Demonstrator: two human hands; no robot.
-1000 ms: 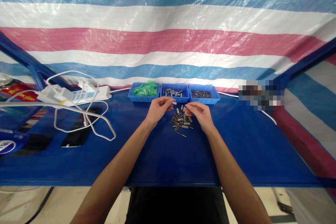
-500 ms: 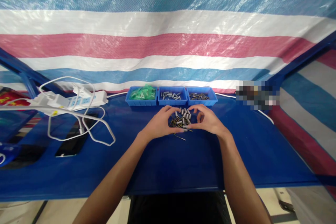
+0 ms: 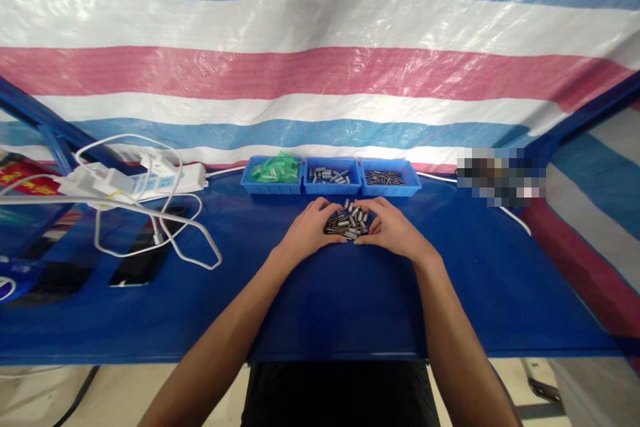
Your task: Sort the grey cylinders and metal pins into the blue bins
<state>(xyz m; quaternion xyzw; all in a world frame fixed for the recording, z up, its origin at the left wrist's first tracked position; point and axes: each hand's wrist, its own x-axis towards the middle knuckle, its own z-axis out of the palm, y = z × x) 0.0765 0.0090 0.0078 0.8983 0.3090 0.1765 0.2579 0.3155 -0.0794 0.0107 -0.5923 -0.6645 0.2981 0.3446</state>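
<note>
A mixed pile of short silver metal cylinders (image 3: 354, 218) and thin brass-and-dark pins (image 3: 338, 221) lies on the blue table. My left hand (image 3: 313, 227) curves around the pile's left side, thumb and fingers apart. On the other side, my right hand (image 3: 393, 230) is cupped the same way, its thumb near the front of the heap. Together they ring the pile, touching its edges and gripping no single piece. Just behind stand three blue bins: one with green plastic pieces (image 3: 276, 168), a middle one with silver cylinders (image 3: 329, 176), and a right one with thin pins (image 3: 384, 178).
At left, a white power strip (image 3: 187, 177) with plugs and looped white cables (image 3: 203, 230) lies across a dark phone (image 3: 137, 260). A blurred-out object (image 3: 500, 177) is at the back right. A striped tarp (image 3: 320, 73) hangs behind the table.
Both hands have drawn closer together around the pile, which is more compact. The stray pin in front of it no longer lies apart. The camera view has shifted slightly.
</note>
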